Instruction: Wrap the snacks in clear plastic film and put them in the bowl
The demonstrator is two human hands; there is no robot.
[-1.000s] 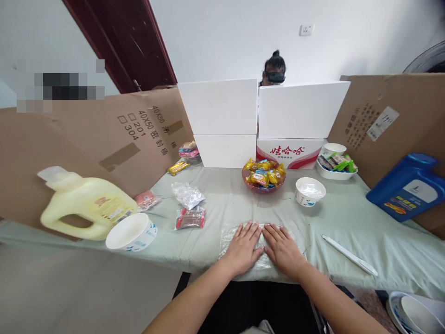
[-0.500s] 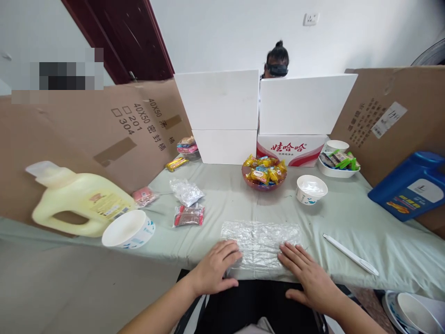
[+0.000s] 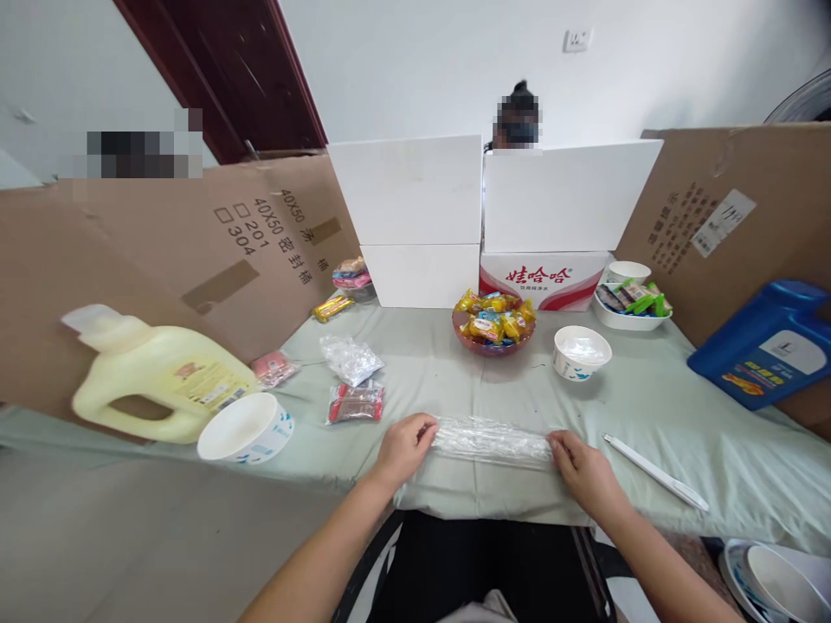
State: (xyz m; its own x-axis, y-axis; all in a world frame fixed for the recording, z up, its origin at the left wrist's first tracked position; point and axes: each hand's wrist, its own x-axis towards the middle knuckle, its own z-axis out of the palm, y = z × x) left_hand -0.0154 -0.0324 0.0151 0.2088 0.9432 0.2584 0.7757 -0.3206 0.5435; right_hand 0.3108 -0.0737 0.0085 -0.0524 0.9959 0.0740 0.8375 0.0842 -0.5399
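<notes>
A strip of clear, crinkled plastic film (image 3: 492, 439) stretches between my hands, low over the near part of the cloth-covered table (image 3: 415, 346). My left hand (image 3: 408, 446) pinches its left end, while my right hand (image 3: 580, 465) pinches the right end. The film looks folded into a narrow band. To its right lies a white pen-like stick (image 3: 655, 472). Beyond my left hand are a red-edged packet with brown contents (image 3: 356, 403) and a crumpled clear plastic bundle (image 3: 351, 359).
A bowl of wrapped candies (image 3: 494, 324) and a paper bowl with film in it (image 3: 582, 353) stand farther back. At left are a yellow jug (image 3: 156, 381) and a paper bowl (image 3: 247, 428); at right, a blue bottle (image 3: 766, 346). White boxes (image 3: 415, 199) line the back; a person sits behind.
Both hands went from lying flat on the spread film to pinching its ends. The film's near edge has moved away from me, so it now forms a narrower band.
</notes>
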